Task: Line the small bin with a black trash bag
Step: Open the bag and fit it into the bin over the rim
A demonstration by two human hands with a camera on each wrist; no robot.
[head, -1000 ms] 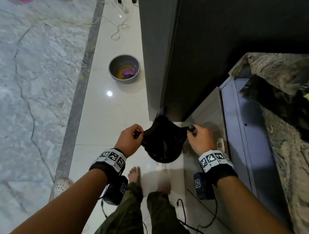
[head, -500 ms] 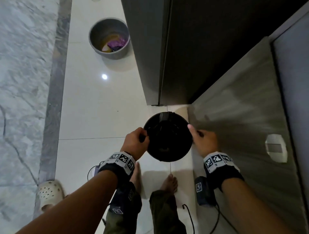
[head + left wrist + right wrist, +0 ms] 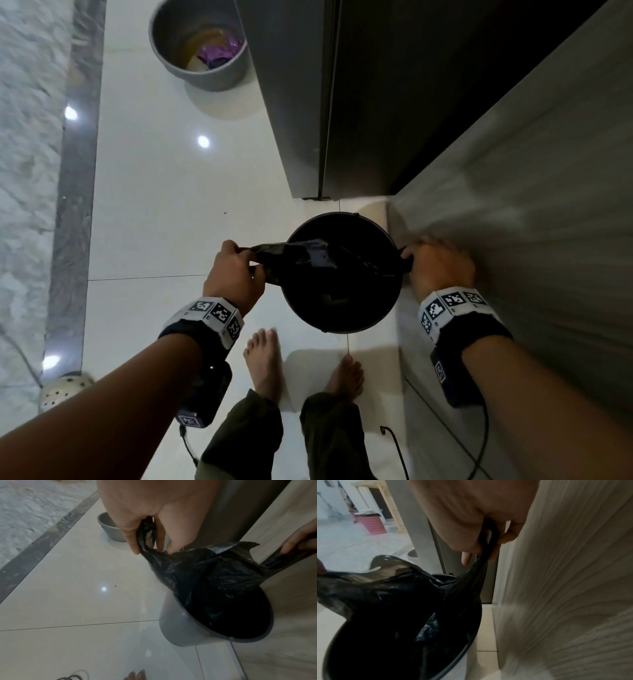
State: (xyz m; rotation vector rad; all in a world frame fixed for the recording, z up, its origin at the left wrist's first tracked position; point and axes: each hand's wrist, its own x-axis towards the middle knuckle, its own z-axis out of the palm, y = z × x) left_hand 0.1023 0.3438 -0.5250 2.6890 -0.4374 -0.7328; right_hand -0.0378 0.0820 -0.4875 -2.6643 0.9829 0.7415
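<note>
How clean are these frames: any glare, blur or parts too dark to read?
Head view: ceiling lights glare off the floor tiles; inside of the small bin is near black. Left wrist view: dim, left hand soft, black trash bag folds readable. Right wrist view: wood panel smeared by motion.

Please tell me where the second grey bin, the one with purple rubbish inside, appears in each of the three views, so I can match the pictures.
Head: the second grey bin stands at the top, left of centre, on the white floor.
Left wrist: its rim and wall show upper left of centre, partly behind the left hand.
Right wrist: only a pale sliver left of the cabinet edge; probably it, too little to be sure.
Shared landmark: the black trash bag stretched over the small bin.
</note>
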